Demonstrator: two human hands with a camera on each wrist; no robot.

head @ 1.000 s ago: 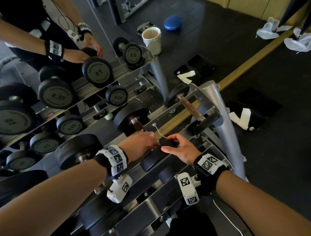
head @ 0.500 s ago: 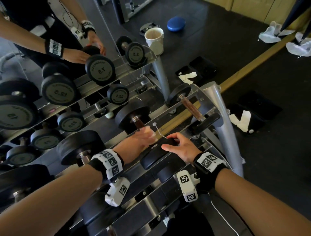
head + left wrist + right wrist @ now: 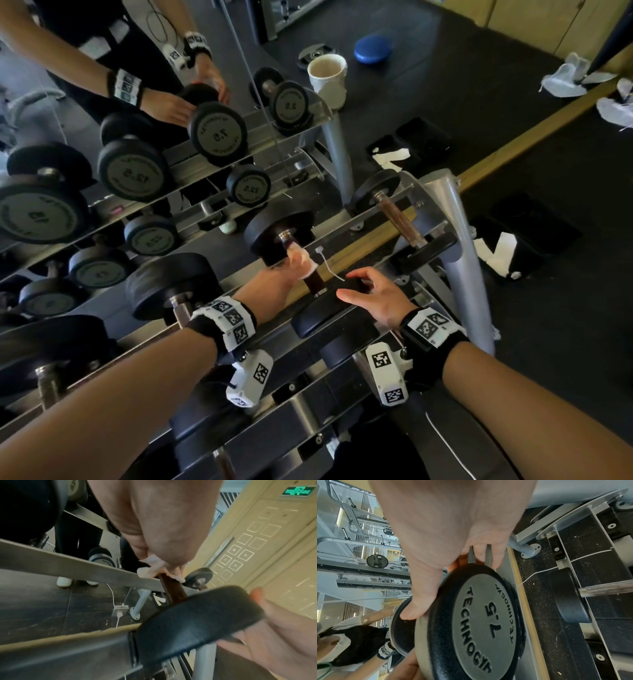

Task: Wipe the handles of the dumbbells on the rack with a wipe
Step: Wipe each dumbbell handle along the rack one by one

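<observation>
Left hand [image 3: 274, 281]: curling around the crumpled white wipe [image 3: 303, 262], pressing it onto the dark brown dumbbell handle [image 3: 313, 281].
Right hand [image 3: 373, 298]: gripping the black round 7.5 dumbbell head [image 3: 476, 622], steadying it on the grey metal rack [image 3: 455, 219].
Progress: this handle is being wiped partway; judging by the rack, the other dumbbells' handles are waiting.
</observation>
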